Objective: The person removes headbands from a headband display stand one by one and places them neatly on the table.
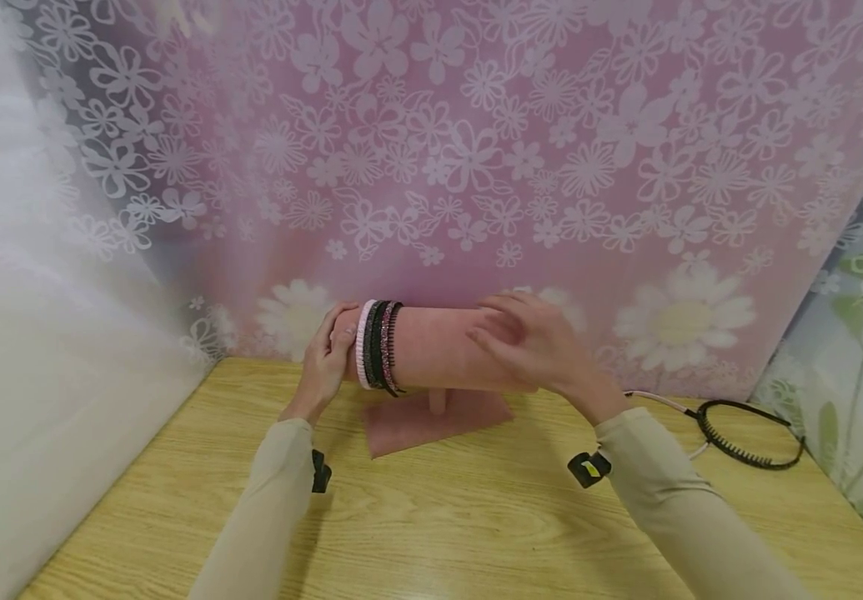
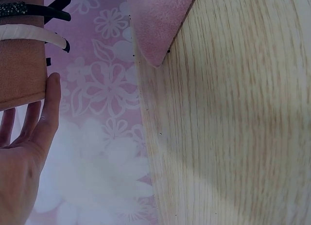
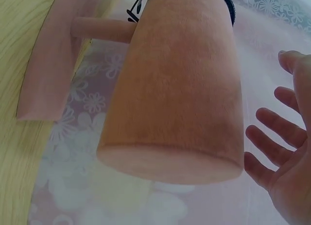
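A pink padded roll (image 1: pixel 431 346) (image 2: pixel 22 69) (image 3: pixel 177 94) lies horizontally on a post over its pink base (image 1: pixel 434 425) (image 3: pixel 48 74). Around its left part sit several headbands: a pale one (image 1: pixel 363 346) (image 2: pixel 29 32) outermost, dark ones (image 1: pixel 377 346) beside it, then a glittery toothed one (image 1: pixel 388 346). My left hand (image 1: pixel 322 362) (image 2: pixel 26 162) holds the roll's left end, thumb on the near side and fingers round the far side. Over the right part, my right hand (image 1: pixel 544 342) (image 3: pixel 291 147) has its fingers spread and slightly bent; the right wrist view shows it apart from the roll, holding nothing.
On the wooden table (image 1: pixel 431 525) at the right lie a black toothed headband (image 1: pixel 746 458) and a thin pale one (image 1: pixel 659 401), partly hidden by the right arm. A pink floral curtain (image 1: pixel 476 167) hangs behind the stand, with white sheeting (image 1: pixel 48 333) at the left.
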A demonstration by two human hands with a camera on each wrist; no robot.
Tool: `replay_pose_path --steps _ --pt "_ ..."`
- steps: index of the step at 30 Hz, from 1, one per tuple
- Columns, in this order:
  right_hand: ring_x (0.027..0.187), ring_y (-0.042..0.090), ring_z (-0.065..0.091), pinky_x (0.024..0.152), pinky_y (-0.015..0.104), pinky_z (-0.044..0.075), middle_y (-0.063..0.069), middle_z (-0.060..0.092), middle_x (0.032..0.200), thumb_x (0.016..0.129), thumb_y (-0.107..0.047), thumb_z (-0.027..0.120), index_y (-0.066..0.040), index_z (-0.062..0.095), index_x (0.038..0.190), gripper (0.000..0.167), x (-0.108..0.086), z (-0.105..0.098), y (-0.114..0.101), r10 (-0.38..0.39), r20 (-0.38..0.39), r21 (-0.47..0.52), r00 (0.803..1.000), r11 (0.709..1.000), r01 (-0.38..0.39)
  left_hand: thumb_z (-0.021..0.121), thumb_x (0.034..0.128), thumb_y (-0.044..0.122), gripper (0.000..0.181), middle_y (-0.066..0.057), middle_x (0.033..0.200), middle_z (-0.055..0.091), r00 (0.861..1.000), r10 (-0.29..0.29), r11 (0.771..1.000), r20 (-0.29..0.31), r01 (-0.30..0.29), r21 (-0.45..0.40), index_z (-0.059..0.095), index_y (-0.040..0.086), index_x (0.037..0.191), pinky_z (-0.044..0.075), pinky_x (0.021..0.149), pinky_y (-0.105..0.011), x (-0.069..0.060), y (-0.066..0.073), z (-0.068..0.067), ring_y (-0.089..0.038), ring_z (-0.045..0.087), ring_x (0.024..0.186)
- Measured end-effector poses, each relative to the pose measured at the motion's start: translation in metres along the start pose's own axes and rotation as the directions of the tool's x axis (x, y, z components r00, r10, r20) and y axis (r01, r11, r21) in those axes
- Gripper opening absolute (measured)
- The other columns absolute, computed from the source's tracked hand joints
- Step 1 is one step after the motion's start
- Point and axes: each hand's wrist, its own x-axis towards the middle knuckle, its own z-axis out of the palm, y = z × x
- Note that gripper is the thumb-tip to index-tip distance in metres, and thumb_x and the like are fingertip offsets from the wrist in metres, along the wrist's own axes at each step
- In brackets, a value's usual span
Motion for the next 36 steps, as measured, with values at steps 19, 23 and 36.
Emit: replay_pose_path --steps 19,23,36 --pt "0.129 0.026 0.061 0.111 0.047 0.045 0.004 0.068 0.135 0.095 -0.047 0.069 -0.019 0.068 0.133 0.048 0.026 0.030 -0.016 0.111 0.132 -0.030 0.985 0.994 -0.108 0.047 0.1082 0.031 0.043 -0.013 0.155 0.050 1.000 -0.012 1.000 0.022 0.012 0.003 0.050 0.022 0.150 0.040 0.113 -0.055 0.000 0.002 -0.003 -0.039 0.054 0.133" --pt "0.135 0.024 0.056 0.115 0.046 0.041 0.000 0.064 0.141 0.097 -0.052 0.065 -0.023 0.064 0.138 0.050 0.030 0.035 -0.019 0.154 0.193 -0.017 0.969 0.988 -0.153 0.047 0.1083 0.031 0.042 -0.013 0.155 0.050 1.000 -0.010 1.000 0.021 0.010 0.004 0.050 0.022 0.150 0.040 0.112 -0.056 0.000 0.001 -0.002 -0.039 0.054 0.132" --pt "0.138 0.019 0.053 0.117 0.044 0.039 -0.007 0.061 0.145 0.098 -0.058 0.059 -0.032 0.061 0.141 0.051 0.042 0.048 -0.023 0.165 0.247 -0.046 0.955 0.986 -0.159 0.047 0.1084 0.031 0.043 -0.013 0.155 0.050 1.000 -0.006 1.000 0.018 0.006 0.005 0.050 0.018 0.150 0.040 0.112 -0.056 0.002 0.000 -0.002 -0.040 0.054 0.132"
